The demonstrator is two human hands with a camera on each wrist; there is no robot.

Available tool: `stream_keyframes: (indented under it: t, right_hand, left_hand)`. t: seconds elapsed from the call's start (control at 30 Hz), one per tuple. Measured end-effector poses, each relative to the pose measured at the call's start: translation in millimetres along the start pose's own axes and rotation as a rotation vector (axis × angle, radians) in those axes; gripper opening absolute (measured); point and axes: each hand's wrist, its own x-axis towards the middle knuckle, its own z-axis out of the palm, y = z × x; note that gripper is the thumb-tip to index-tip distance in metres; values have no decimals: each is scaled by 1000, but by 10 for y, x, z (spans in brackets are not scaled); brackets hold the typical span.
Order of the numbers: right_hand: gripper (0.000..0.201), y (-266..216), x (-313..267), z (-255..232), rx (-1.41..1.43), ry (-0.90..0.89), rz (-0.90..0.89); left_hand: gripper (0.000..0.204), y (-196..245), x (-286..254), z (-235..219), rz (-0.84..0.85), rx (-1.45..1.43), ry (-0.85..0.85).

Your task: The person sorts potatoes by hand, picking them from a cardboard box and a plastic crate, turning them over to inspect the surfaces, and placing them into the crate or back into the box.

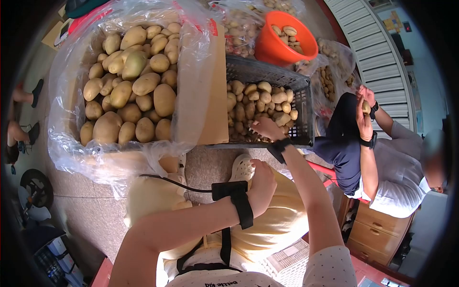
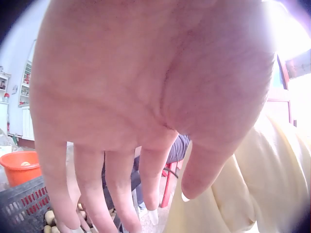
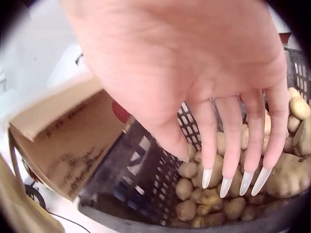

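Note:
My right hand (image 1: 268,128) reaches over the near side of a black plastic crate (image 1: 267,64) that holds many small potatoes (image 1: 279,98). In the right wrist view its fingers (image 3: 233,121) extend down, long nails right at the potatoes, with nothing gripped. Held over my lap, my left hand (image 1: 263,186) carries nothing; the left wrist view shows its bare palm (image 2: 107,87), fingers loosely extended and spread. To the left of the crate, large potatoes (image 1: 122,94) fill a cardboard box (image 1: 213,95) lined with clear plastic (image 1: 64,105).
Behind the crate stands an orange bucket (image 1: 287,55) with potatoes in it. Plastic bags of potatoes (image 1: 330,79) lie around it. On the right another person (image 1: 399,177) sits holding a potato (image 1: 366,107). A black cable (image 1: 177,183) runs from my left wrist.

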Motion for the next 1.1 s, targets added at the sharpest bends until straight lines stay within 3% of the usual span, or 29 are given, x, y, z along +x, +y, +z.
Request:
stream_keyframes:
  t: [0.1,0.17,0.23,0.3,0.43,0.53,0.73,0.93,1.1]
  right_hand:
    - [36,249,597,337,-164,-68,75]
    - [32,375,981,538,86,-198,329]
    - [31,434,1219,670,-4,-184,282]
    - [32,393,1320,757,-13,-186,263]
    - [33,495,1348,932,-23,-201,245]
    - [34,510,1483,1005,-21,-201,227]
    - [36,567,1638,1166,2,-192,221]
    - [38,574,1754,1300,21,-169,215]
    - [39,750,1750,1375,36,-145,222]
  left_hand:
    - [31,-94,3,-63,-4,-15,1]
    - [31,-101,68,-62,-60,-20,-1]
    - [31,-155,69,-101,-120,-24,-9]
    - [33,-237,-9,-231,-42,-8,-64]
    - [32,-416,-127,-411,-45,-78,-102]
    - [30,-525,-158,-396,-91,-75,-40]
    - [32,-562,-107,-358,-189,-60,-116]
    - [34,-610,-183,-382,-118,-27,-76]
    - [33,-542,-127,-307,-162,-44,-92]
